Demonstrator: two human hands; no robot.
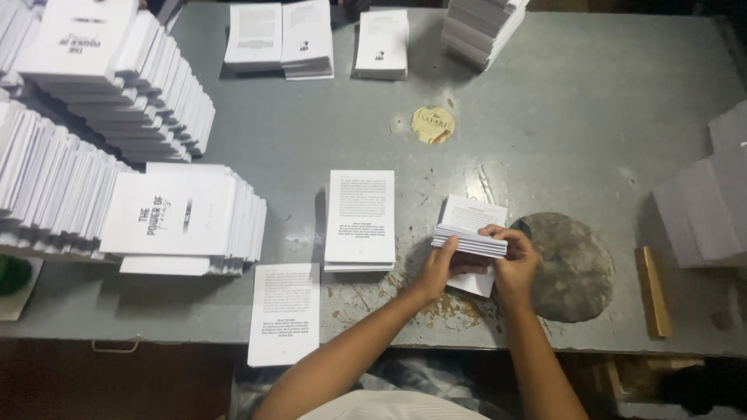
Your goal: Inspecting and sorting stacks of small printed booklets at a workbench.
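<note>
Worn grey metal table, rusty patches near front edge; dim light, dark floor below.

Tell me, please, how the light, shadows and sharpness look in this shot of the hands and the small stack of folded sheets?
Head view: dim, uneven light; the stack of folded sheets held by the left hand and right hand is slightly soft; the grey table shows a dull sheen; the white piles at left look bright; the corners fall into dark shadow.

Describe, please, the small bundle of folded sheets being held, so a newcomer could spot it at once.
On the grey metal table, look near the front edge. The bundle sits between the left hand and right hand, the only one lifted, unlike the flat stack beside it.
</note>
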